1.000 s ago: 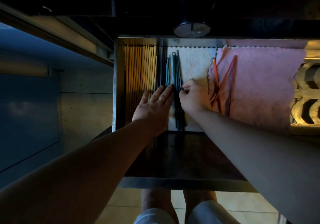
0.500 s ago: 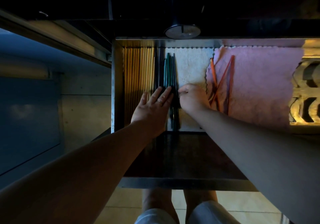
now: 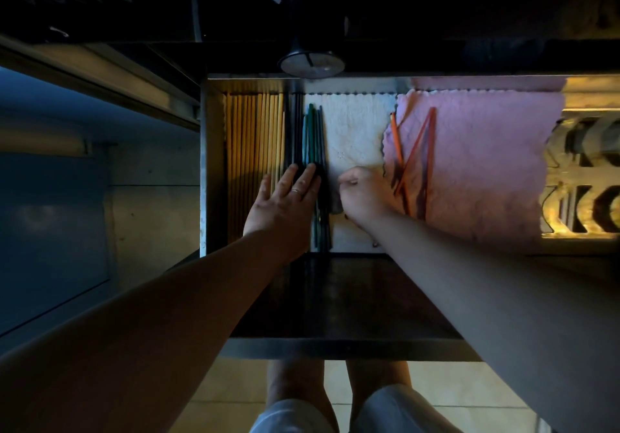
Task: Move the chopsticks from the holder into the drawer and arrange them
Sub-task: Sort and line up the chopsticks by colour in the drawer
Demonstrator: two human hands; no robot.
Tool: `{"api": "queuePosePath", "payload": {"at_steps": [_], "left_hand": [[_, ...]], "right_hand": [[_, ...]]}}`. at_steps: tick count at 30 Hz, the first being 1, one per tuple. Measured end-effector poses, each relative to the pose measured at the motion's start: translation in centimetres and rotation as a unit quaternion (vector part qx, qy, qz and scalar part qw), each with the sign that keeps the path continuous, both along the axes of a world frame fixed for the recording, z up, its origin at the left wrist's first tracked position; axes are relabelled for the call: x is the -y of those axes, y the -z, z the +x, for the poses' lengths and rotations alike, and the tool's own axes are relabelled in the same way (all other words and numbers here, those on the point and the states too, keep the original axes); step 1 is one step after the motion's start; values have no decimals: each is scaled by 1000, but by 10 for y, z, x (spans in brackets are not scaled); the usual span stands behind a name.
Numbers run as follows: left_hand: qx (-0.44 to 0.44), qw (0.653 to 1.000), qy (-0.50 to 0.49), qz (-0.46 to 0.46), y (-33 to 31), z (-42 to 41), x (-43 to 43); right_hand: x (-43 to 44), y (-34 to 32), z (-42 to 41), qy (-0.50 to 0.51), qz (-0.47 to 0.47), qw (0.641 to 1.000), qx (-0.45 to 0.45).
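Note:
The open metal drawer holds a row of wooden chopsticks at its left. Beside them lie dark and green chopsticks on a white cloth. My left hand rests flat, fingers spread, on the wooden and dark chopsticks. Just right of the green ones, my right hand hovers over the white cloth with its fingers curled; nothing shows in it. Several orange chopsticks lie crossed on a pink cloth. The dark round holder stands on the counter behind the drawer.
A gold patterned tray fills the drawer's right end. The drawer's dark front panel lies below my forearms. A cabinet front stands at the left, and tiled floor and my knees show below.
The green and dark chopsticks have been pushed left into a tight bundle against the wooden row. My right hand has drawn away from them to the right. My left hand stays flat.

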State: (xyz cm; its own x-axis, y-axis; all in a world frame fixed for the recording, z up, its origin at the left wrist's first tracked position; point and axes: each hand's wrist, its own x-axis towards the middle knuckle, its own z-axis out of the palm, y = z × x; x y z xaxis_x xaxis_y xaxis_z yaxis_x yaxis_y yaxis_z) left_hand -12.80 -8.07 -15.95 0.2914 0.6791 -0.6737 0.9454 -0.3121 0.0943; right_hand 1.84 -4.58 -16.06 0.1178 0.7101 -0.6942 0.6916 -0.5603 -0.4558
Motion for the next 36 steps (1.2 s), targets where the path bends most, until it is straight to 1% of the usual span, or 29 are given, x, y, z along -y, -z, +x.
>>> {"api": "queuePosePath", "payload": {"at_steps": [3,7,10,12,14,17,19,22,25,28,30,32,33,36], "left_hand": [[26,999,-19,4,-7,10,-2],[119,989,-82,35,-19,39,-6],[158,975,-155,-7,-19,71,-12],[178,960,-213,-35,-15,94,-17],[176,943,-277,-56,-8,115,-21],[139,926,-342,-73,2,140,-23],[111,924,-360,-65,8,146,-23],[105,915,-383,-71,12,153,-22],[117,915,-378,-73,13,151,-20],[137,917,-367,-72,7,142,-18],[149,919,-361,-51,1,130,-15],[142,918,-368,-27,-4,115,-12],[134,919,-371,-19,-6,108,-10],[115,923,-367,-15,-8,88,-8]], "right_hand": [[-1,-4,18,26,23,999,8],[-1,-9,48,64,70,995,34],[2,-8,73,113,87,989,34],[3,-6,89,130,79,987,43],[5,-2,103,116,50,992,31],[6,-3,115,74,23,997,-10],[4,-5,119,40,23,999,-7],[1,-14,128,-74,20,995,64],[0,-22,132,-96,28,993,67],[1,-19,129,-69,30,996,49],[2,-10,123,-18,28,999,23],[5,-2,112,50,32,998,-19],[6,0,106,63,30,997,-33],[11,5,90,46,21,996,-67]]}}
